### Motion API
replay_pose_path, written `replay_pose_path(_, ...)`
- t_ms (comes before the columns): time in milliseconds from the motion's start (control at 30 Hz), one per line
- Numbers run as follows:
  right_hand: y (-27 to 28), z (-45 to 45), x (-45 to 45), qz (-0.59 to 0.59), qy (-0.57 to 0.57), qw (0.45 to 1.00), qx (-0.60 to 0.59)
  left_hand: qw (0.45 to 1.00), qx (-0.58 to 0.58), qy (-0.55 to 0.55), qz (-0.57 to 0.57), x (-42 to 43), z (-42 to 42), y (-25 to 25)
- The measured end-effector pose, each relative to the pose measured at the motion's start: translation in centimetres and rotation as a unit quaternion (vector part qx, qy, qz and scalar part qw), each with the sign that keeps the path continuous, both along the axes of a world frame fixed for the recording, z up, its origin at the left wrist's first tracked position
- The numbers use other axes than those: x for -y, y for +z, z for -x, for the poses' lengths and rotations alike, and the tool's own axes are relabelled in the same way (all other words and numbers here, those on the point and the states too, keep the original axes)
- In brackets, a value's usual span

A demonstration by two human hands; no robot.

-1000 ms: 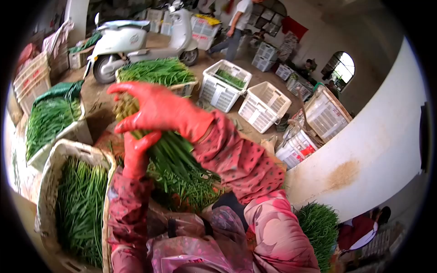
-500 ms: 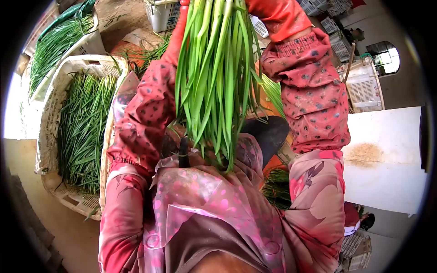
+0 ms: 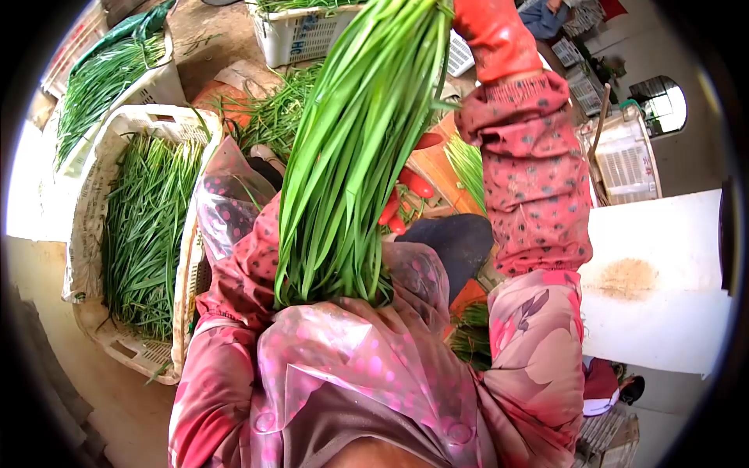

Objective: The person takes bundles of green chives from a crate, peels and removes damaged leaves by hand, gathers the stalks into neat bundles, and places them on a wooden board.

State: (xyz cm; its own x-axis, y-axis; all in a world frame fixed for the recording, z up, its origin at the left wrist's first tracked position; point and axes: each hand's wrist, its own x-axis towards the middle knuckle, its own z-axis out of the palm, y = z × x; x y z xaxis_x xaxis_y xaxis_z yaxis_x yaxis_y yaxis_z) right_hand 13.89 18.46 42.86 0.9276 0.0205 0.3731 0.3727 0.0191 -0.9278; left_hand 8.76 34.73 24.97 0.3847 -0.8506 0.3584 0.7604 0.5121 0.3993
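Observation:
A large bunch of garlic chives hangs in front of me, its long flat leaf ends reaching down to my apron. My right hand, in a red glove, is closed on the bunch at the top edge; its fingers are mostly hidden or out of view. Behind the leaves is my left hand, also red-gloved. Its fingers stick out apart on the right side of the bunch, while the palm is covered by leaves. A clear, pink-dotted apron covers my lap.
At left stands a white crate holding green leaves, with another filled crate behind it. Loose greens lie on the floor ahead. A further crate is at the back. A white board is at right; a co-worker's sleeve shows top right.
My left hand has come down from the upper end to behind the leaves, its fingers spread. The bunch has swung leftward and slants now. My right hand stays near the top.

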Motion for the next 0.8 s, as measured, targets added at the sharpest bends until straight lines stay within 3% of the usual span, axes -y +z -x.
replay_pose_path(133,-0.1,0.9,1.5,0.025,-0.003,1.000,0.015,0.984,0.082,0.034,-0.155,-4.8,0.3,0.2)
replay_pose_path(167,0.3,0.9,2.0,0.059,0.025,0.992,0.107,0.974,0.110,0.037,-0.194,-6.4,0.4,0.0)
replay_pose_path(233,-3.2,2.1,-0.7,-0.077,-0.031,0.996,0.038,0.953,0.140,0.040,-0.265,-9.9,1.2,-0.3)
replay_pose_path(467,-11.3,4.3,-2.6,-0.121,-0.105,0.986,-0.049,0.895,0.159,0.003,-0.417,-20.4,5.5,-3.6)
replay_pose_path(600,-14.9,4.9,-2.4,-0.167,-0.100,0.975,-0.107,0.906,0.188,-0.026,-0.377,-23.8,8.7,-6.3)
replay_pose_path(633,-15.7,5.0,-2.5,-0.197,-0.107,0.967,-0.122,0.848,0.142,-0.052,-0.508,-23.5,9.3,-3.9)
replay_pose_path(700,-17.4,5.0,-3.3,-0.237,-0.112,0.954,-0.147,0.810,0.090,-0.109,-0.570,-23.6,9.9,-2.5)
replay_pose_path(800,-19.7,4.0,-3.8,-0.233,-0.086,0.959,-0.138,0.810,0.123,-0.110,-0.562,-24.4,9.5,-5.0)
